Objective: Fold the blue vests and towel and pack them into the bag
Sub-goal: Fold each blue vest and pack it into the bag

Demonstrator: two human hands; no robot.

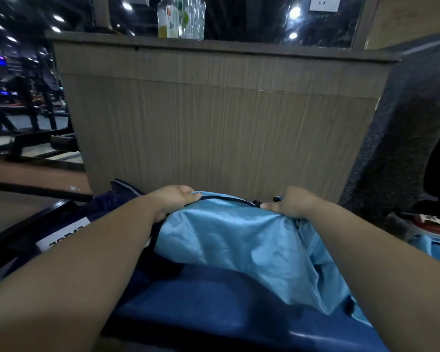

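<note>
A light blue vest (241, 245) with a dark trimmed edge lies spread over a dark blue padded bench (214, 313). My left hand (175, 199) pinches the vest's far edge at its left corner. My right hand (290, 203) pinches the same edge at its right corner, fingers curled on the cloth. More light blue fabric (432, 250) lies at the right. A dark navy cloth (122, 194) sits behind my left wrist. No bag can be made out for certain.
A tall wooden counter (214, 118) stands directly ahead, with bottles (181, 19) on top. A dark chair back (404, 138) rises at the right. Black metal gym frames (36, 138) fill the left. A white label (61, 236) lies by my left forearm.
</note>
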